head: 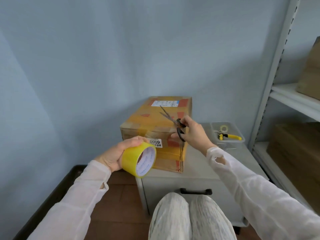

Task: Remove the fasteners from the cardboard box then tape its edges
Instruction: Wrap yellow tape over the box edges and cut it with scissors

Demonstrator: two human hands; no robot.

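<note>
Knees [188, 217] in pale trousers, low in the middle of the frame. Just above and to the left, left hand [114, 155] wrapped round a yellow tape roll [138, 160], fingers and thumb curled tight on it. Right of the middle, right hand [194, 132] gripping scissors [174, 121], fingers through the black loops, blades apart and pointing up and away over the box. Cardboard box [155, 122] in the middle of the frame, sitting on a grey cabinet [199, 170], shut, with lots of yellow tape already across the top and front. Looks like a clear strip stretched from the roll to the near top edge of the box, ready to be snipped. To the right, a clear tray [241, 140] holding yellow pliers [230, 136]; thin metal bits beside it, too small to tell what. Seems past the fastener part and well into the taping. Probably left to do: cut this strip, press it flat, then tape any bare edges. Far side of the box hidden, so hard to say how many.
</note>
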